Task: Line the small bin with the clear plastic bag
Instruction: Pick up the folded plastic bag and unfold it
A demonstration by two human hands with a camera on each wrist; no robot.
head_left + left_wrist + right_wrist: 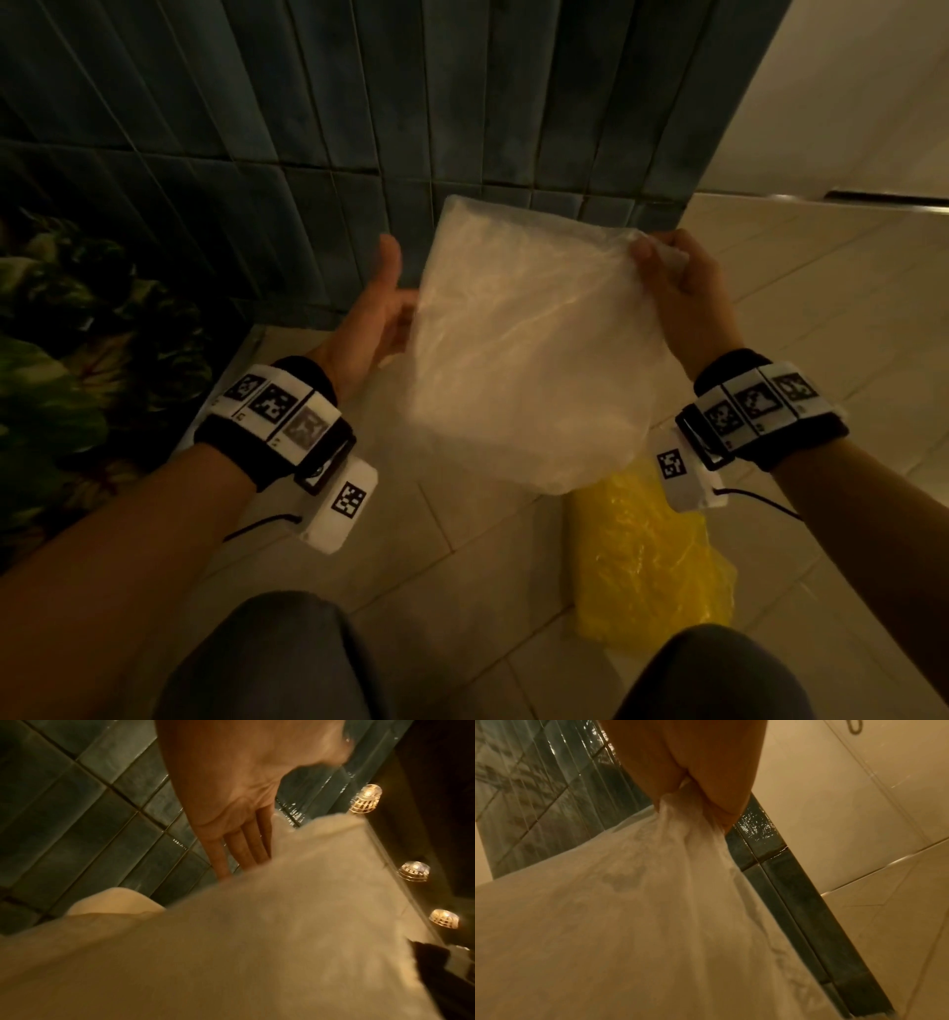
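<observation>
Item: clear plastic bag [524, 349], held up between our hands above the pale tiled floor [801, 318], in front of the dark green tiled wall [359, 92]. Our right hand [683, 288], at 2 o'clock, pinches a bunched corner. Our left hand [380, 308], at 10 o'clock, is spread, its straight fingers [241, 845] against the bag's edge. Yellow plastic bag [647, 560] lies on the floor at 5 o'clock.

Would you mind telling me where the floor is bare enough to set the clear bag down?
Bare floor tiles lie right of the clear bag, beyond the right hand toward the pale wall. A smaller patch lies between the knees and the yellow bag. The left is crowded by leafy plants.
</observation>
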